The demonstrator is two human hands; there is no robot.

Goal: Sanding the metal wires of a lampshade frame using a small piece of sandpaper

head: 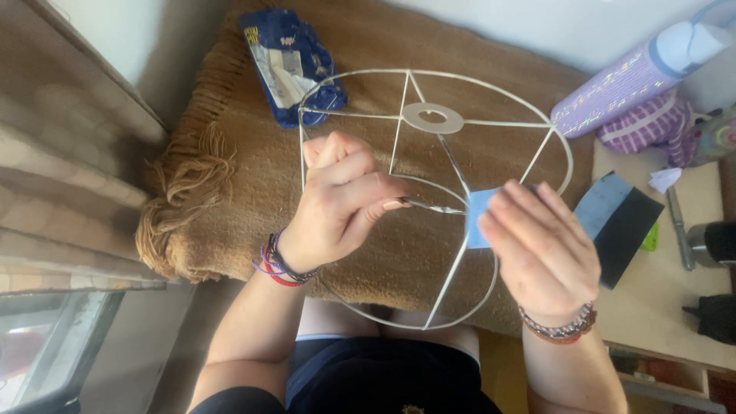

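A white wire lampshade frame (434,118) with two rings, spokes and a flat centre washer rests over a brown fringed blanket (230,192) and my lap. My left hand (337,203) pinches a thin grey spoke of the frame near the middle. My right hand (540,245) holds a small light blue piece of paper or sandpaper (478,215) wrapped against the same wire. Both wrists wear bead bracelets.
A blue patterned packet (291,65) lies on the blanket at the back. To the right, a wooden table (652,299) holds a lilac spray bottle (636,80), a purple checked cloth (648,126), a dark blue-and-black sheet (617,222) and dark tools at the edge.
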